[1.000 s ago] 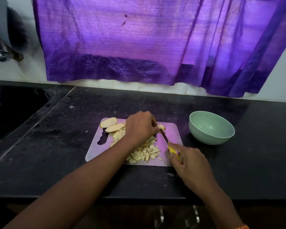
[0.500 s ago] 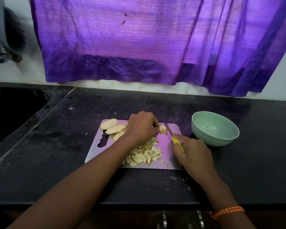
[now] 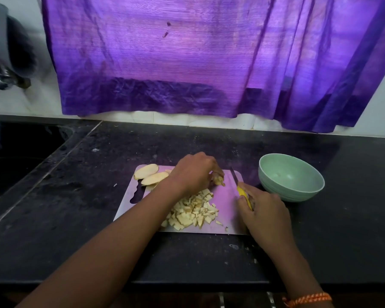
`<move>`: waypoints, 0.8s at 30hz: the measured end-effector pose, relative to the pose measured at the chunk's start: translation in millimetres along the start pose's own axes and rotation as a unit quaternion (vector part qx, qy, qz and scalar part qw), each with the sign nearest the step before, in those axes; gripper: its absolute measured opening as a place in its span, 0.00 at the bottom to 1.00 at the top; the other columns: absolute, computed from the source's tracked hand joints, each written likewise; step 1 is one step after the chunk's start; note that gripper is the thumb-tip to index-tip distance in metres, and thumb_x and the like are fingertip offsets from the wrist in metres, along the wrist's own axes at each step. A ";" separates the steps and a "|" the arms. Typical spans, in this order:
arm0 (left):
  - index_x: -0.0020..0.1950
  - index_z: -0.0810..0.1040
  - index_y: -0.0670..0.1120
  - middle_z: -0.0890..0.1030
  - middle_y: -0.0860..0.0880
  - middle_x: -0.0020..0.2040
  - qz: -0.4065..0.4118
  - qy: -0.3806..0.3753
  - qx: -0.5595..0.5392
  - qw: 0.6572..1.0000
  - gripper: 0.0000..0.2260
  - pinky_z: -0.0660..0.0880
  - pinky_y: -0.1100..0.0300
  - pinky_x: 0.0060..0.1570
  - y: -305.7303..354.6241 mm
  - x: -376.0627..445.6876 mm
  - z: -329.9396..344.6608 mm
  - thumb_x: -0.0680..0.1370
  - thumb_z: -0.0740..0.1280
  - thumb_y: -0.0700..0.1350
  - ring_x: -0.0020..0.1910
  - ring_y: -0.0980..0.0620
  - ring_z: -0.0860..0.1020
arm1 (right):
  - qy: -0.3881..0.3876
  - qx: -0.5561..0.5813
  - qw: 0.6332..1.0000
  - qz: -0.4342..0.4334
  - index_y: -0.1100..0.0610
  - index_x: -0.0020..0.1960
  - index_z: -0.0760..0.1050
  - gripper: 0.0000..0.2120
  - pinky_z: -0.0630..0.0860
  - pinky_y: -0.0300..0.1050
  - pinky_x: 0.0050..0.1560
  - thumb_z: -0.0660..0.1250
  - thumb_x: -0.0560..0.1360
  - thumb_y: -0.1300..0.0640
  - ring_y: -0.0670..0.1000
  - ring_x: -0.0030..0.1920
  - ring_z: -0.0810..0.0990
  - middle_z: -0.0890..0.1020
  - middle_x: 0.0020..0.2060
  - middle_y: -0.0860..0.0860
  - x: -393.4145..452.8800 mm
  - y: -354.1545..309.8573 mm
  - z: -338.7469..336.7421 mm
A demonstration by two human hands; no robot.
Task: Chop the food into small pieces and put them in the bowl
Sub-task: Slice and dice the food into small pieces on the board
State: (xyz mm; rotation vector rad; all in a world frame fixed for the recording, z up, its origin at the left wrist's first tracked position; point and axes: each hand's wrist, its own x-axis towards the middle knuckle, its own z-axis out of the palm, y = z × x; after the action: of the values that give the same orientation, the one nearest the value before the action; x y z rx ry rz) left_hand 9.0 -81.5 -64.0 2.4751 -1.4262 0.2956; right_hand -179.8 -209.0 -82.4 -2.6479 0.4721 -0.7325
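two hands work over a black stone counter (image 3: 209,252) that looks dusty and speckled. a big purple curtain (image 3: 187,63) hangs on the white tiled wall behind it, and its bottom edge is a darker purple. on the far left there is a dark sink (image 3: 20,156) set into the counter, and a blurry shiny tap (image 3: 0,81) sticks out above it.

a pale cutting board (image 3: 227,196) lies flat on the counter, and it looks pinkish in the purple light. a pile of small chopped pieces (image 3: 193,212) sits on the near half of the board. they are pale yellow with some brown edges. two long flat slices (image 3: 151,175) lie at the far left corner of the board, one partly over the other.

the left hand (image 3: 193,174) is curled over a small bunch of food (image 3: 218,180) near the far edge of the board, and its fingers pinch it. the right hand (image 3: 265,212) is wrapped around the yellow handle of a knife (image 3: 238,185). the thin blade points away from the person, just to the right of the pinched food. an orange string band (image 3: 307,298) is on the right wrist.

a light green bowl (image 3: 298,194) stands on the counter just to the right of the board. no food shows in it.
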 end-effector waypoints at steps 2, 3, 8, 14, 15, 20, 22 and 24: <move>0.65 0.86 0.58 0.83 0.58 0.63 -0.001 0.021 0.010 1.000 0.12 0.70 0.55 0.50 -2.5 -1.0 -1.1 0.83 0.70 0.50 0.62 0.51 0.77 | 0.001 0.007 1.000 -0.001 0.44 0.67 0.77 0.18 0.79 0.53 0.40 0.65 0.77 0.51 0.60 0.39 0.79 0.81 0.35 0.53 -0.9 -0.8 -0.1; 0.63 0.87 0.58 0.84 0.58 0.62 -0.004 0.032 0.013 0.999 0.11 0.70 0.55 0.50 -3.4 -1.8 -1.0 0.83 0.70 0.52 0.61 0.52 0.77 | 0.004 0.008 1.000 -0.002 0.44 0.67 0.77 0.18 0.79 0.54 0.40 0.65 0.77 0.51 0.60 0.39 0.79 0.81 0.35 0.54 -0.8 -1.3 -0.5; 0.55 0.89 0.56 0.87 0.57 0.50 -0.049 0.093 0.029 0.994 0.09 0.78 0.55 0.46 0.7 -6.1 6.8 0.79 0.74 0.57 0.51 0.53 0.81 | 0.007 0.009 1.000 -0.006 0.43 0.68 0.76 0.20 0.79 0.54 0.41 0.64 0.77 0.51 0.59 0.39 0.78 0.80 0.34 0.54 -3.1 -2.7 -1.2; 0.51 0.90 0.54 0.87 0.56 0.43 -0.105 0.118 0.010 0.987 0.11 0.80 0.55 0.42 6.8 -5.1 14.1 0.78 0.75 0.60 0.45 0.54 0.81 | -0.033 0.005 0.999 -0.038 0.38 0.74 0.69 0.24 0.78 0.53 0.39 0.60 0.78 0.46 0.56 0.37 0.77 0.79 0.33 0.51 -6.3 -2.6 1.7; 0.51 0.90 0.53 0.86 0.56 0.43 -0.109 0.124 0.009 0.986 0.12 0.79 0.56 0.41 8.2 -5.2 15.2 0.78 0.75 0.60 0.45 0.54 0.81 | -0.035 0.004 0.999 -0.040 0.38 0.74 0.69 0.24 0.78 0.53 0.39 0.59 0.79 0.46 0.56 0.37 0.77 0.79 0.33 0.51 -6.6 -2.0 1.9; 0.49 0.89 0.52 0.85 0.55 0.42 -0.121 0.134 0.006 0.984 0.10 0.70 0.59 0.38 12.2 -5.4 16.4 0.78 0.75 0.58 0.45 0.54 0.81 | -0.044 -0.014 0.997 -0.059 0.38 0.73 0.71 0.22 0.75 0.52 0.36 0.58 0.79 0.44 0.56 0.36 0.76 0.79 0.34 0.52 -8.8 0.1 4.4; 0.46 0.89 0.52 0.85 0.55 0.40 -0.133 0.134 0.009 0.982 0.10 0.68 0.59 0.36 12.8 -5.5 16.2 0.77 0.75 0.57 0.44 0.53 0.81 | -0.055 -0.032 0.995 -0.072 0.39 0.74 0.71 0.21 0.72 0.51 0.36 0.58 0.81 0.44 0.54 0.36 0.76 0.80 0.35 0.52 -8.7 0.6 5.3; 0.45 0.89 0.52 0.84 0.55 0.39 -0.141 0.136 0.015 0.980 0.10 0.65 0.59 0.34 15.3 -5.4 15.5 0.77 0.74 0.57 0.43 0.53 0.81 | -0.061 -0.034 0.995 -0.071 0.39 0.74 0.71 0.21 0.72 0.51 0.36 0.58 0.81 0.43 0.53 0.37 0.76 0.81 0.36 0.51 -10.4 2.5 4.7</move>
State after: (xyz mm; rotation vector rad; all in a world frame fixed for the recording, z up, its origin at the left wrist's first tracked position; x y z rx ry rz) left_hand -6.3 -89.6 -78.3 2.5016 -0.9561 0.5725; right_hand -186.2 -205.8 -91.7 -2.7928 0.2834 -0.6012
